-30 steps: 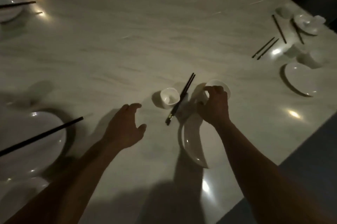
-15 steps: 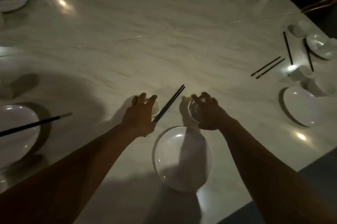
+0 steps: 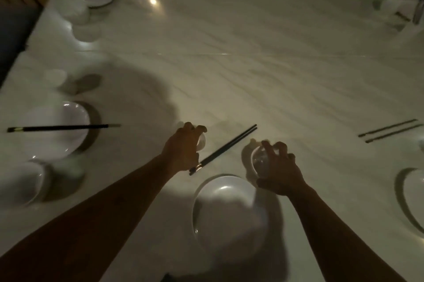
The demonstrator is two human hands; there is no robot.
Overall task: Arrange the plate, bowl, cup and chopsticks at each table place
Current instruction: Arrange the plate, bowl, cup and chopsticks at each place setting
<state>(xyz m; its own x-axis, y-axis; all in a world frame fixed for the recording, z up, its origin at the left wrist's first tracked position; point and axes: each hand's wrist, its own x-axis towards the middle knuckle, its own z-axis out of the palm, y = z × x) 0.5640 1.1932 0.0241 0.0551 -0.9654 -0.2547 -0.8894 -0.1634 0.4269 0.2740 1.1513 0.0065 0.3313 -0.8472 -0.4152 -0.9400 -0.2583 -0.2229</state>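
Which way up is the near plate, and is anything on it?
Face up and empty: the plate lies flat on the table, its rim raised around a bare hollow that catches a highlight.

chopsticks (image 3: 223, 149) slant across middle, open table (image 3: 252, 63) beyond

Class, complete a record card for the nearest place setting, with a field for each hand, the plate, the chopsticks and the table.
Left hand: fingers curled over the cup
Right hand: fingers curled over the bowl
Plate: lies flat nearest the person, untouched
Chopsticks: dark pair, slanted between cup and bowl
Table: pale veined top
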